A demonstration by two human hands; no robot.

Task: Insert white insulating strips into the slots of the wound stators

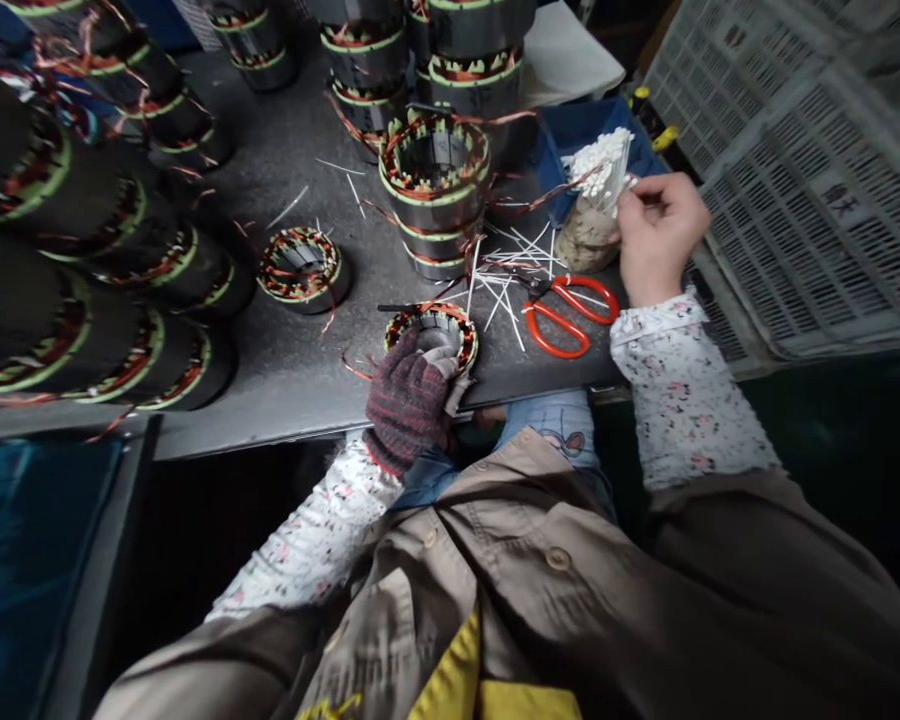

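Observation:
My left hand [409,400], in a dark knitted glove with pale-tipped fingers, grips the near rim of a motor stator [461,335] at the table's front edge. Copper windings and green insulation ring its open bore. To the right, my bare right hand [664,235] pinches at a bundle of white cable ties [604,165]; a small white end shows at the fingertips. The bundle stands upright in a mottled, light brown holder [589,235]. Between my hands lie red-handled scissors [559,335], beside scattered thin white strips [506,290].
A single stator [304,270] sits left of the one I hold. Stacked stators [435,200] stand behind it, and long leaning stacks [105,300] fill the left side. A blue bin [559,150] is behind the ties. Grey slatted crates [810,200] border the right.

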